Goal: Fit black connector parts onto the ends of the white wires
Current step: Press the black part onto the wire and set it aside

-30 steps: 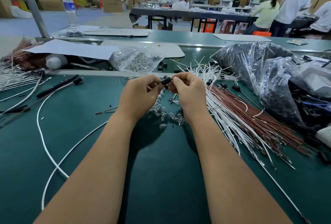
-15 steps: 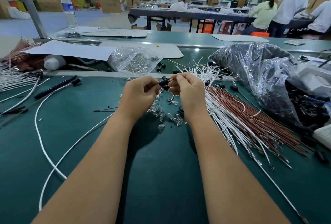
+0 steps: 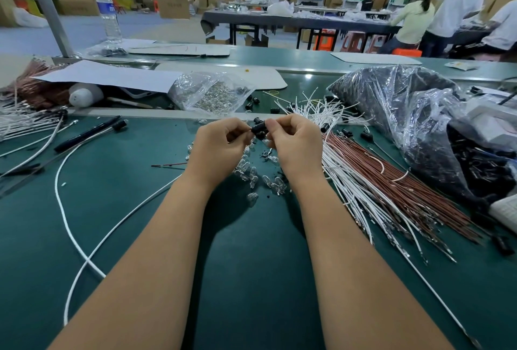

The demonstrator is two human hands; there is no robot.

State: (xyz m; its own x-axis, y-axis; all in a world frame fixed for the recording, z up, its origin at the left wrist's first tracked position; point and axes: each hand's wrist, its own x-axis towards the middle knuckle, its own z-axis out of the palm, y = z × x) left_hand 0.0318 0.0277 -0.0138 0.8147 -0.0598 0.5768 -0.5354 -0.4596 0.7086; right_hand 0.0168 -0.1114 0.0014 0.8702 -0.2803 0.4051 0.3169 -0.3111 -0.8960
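Both my hands are raised over the green table (image 3: 251,252) and meet at a small black connector part (image 3: 258,128). My left hand (image 3: 219,148) pinches its left end with curled fingers; my right hand (image 3: 296,145) pinches its right end. Whether a wire end sits in the part is hidden by my fingers. A long white wire (image 3: 81,238) loops across the table on the left. A bundle of white wires (image 3: 344,182) lies right of my right hand beside red-brown wires (image 3: 405,190). Loose black connector parts (image 3: 347,133) lie near the wire tips.
Small clear glass bulbs (image 3: 257,179) are scattered under my hands. A clear bag of bulbs (image 3: 212,92) lies behind them, a large plastic bag of black parts (image 3: 414,115) at the right. Black pens (image 3: 89,133) and more wires (image 3: 25,123) lie at the left. People work at a far table (image 3: 293,21).
My hands stay together on the black part; the fingers have shifted slightly on it and the view has tipped a little.
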